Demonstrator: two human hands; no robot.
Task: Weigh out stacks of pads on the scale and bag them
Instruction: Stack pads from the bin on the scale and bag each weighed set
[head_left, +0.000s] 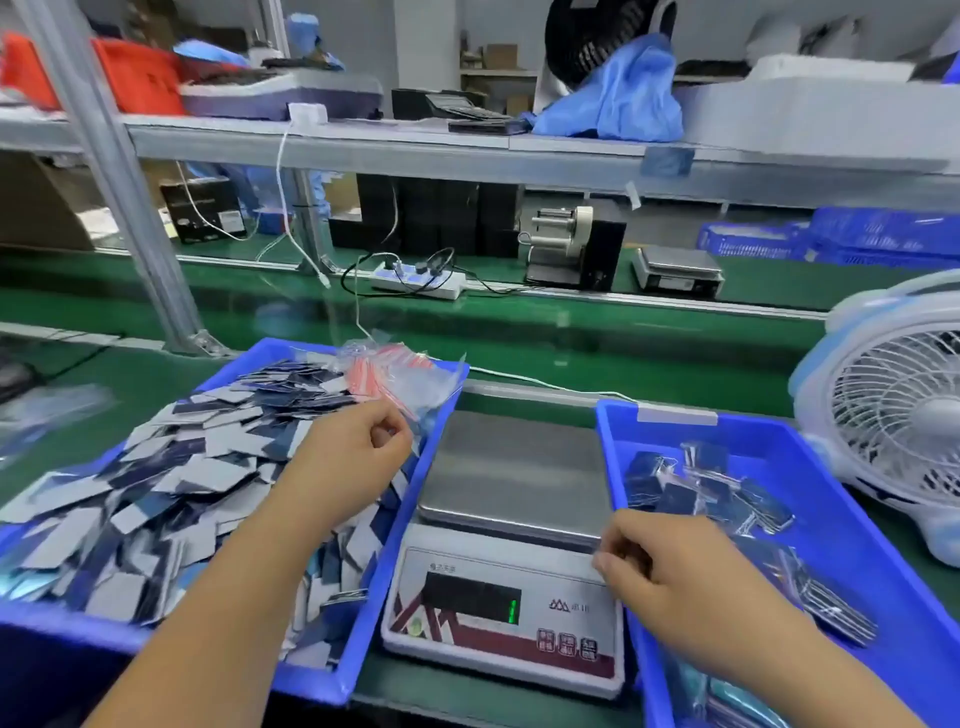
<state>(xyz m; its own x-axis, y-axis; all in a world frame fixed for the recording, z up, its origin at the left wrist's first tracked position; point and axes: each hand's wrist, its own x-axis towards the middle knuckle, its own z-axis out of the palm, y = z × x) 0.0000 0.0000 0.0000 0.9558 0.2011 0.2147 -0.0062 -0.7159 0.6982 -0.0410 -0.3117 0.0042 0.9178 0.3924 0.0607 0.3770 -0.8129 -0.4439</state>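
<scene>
Green bench mat under everything, shelf rack behind. I see two blue trays: left tray heaped with loose pads, too many to count; right tray holds several bagged stacks. One scale sits between the trays, platter bare, display showing a green 1. One bundle of clear red-striped bags lies at the left tray's far corner. My left hand pinches at that bundle's edge. My right hand hovers at the scale's right edge, fingers curled; can't tell if it holds anything. One white fan sits right.
</scene>
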